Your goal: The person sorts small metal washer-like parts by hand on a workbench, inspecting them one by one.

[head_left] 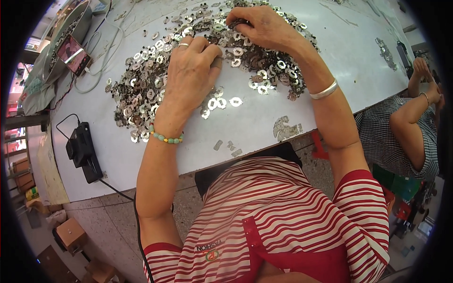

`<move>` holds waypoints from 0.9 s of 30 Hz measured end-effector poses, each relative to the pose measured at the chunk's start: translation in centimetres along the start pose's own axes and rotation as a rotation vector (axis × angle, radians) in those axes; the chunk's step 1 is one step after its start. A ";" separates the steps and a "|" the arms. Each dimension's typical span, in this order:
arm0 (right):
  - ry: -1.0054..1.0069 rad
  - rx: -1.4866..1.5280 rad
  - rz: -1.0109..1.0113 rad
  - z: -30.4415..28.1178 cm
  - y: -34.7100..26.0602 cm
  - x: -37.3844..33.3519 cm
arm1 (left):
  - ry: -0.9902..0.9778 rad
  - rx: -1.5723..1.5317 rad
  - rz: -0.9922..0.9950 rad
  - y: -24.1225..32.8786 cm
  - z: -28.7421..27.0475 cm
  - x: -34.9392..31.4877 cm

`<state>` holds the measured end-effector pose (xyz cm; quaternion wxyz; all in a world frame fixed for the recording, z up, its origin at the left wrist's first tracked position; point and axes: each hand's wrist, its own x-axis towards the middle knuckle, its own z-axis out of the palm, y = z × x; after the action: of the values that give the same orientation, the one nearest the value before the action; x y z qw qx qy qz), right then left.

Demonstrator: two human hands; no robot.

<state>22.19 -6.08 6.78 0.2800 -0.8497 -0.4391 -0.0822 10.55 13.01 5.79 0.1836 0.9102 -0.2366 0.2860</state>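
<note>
A wide heap of small flat metal pieces [146,80], silvery with cut-out centres and some darker ones, spreads over the white table. My left hand [191,70], a ring on one finger and a green bead bracelet at the wrist, rests on the heap's middle. Its fingers are curled down, and whatever lies under the fingertips is hidden. Farther off and to the right, my right hand [271,28] is closed, thumb against fingers, around a few dark metal pieces [239,23]. Several loose bright pieces [222,102] lie just in front of the heap.
At the far left, a large metal bowl [75,21] holds more pieces, with a phone [73,55] and a white cable beside it. A black power device [84,152] sits near the left edge. Flat scraps [285,129] lie by the front edge. Another person's arm [408,120] is at right.
</note>
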 end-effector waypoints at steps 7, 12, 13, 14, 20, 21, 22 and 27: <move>0.005 0.043 0.049 -0.6 -0.8 0.4 | 0.038 -0.028 -0.017 -0.3 0.2 0.1; 0.016 0.101 0.025 -0.5 -1.0 0.8 | 0.079 -0.053 -0.146 -0.2 -0.6 0.2; 0.022 0.151 0.014 -0.6 -1.4 1.1 | 0.081 -0.056 -0.141 -0.1 -0.7 0.2; -0.045 0.204 0.128 -1.3 -1.9 0.9 | 0.073 -0.069 -0.186 0.1 -0.9 0.2; -0.182 0.653 0.315 -0.6 -2.3 0.6 | 0.163 -0.229 -0.389 -0.4 -0.5 0.2; -0.147 0.781 0.354 -0.4 -2.3 0.3 | 0.170 -0.216 -0.383 -0.2 -0.6 0.3; -0.186 0.816 0.363 -0.5 -2.2 0.3 | 0.177 -0.327 -0.502 0.0 -0.7 0.4; -0.235 0.953 0.418 -0.5 -3.5 0.7 | 0.247 -0.735 -0.730 -0.8 -0.9 0.3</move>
<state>19.86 -4.31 8.88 0.5941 -0.7013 -0.2775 0.2798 10.80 14.01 6.54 0.6045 0.7685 0.0345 0.2068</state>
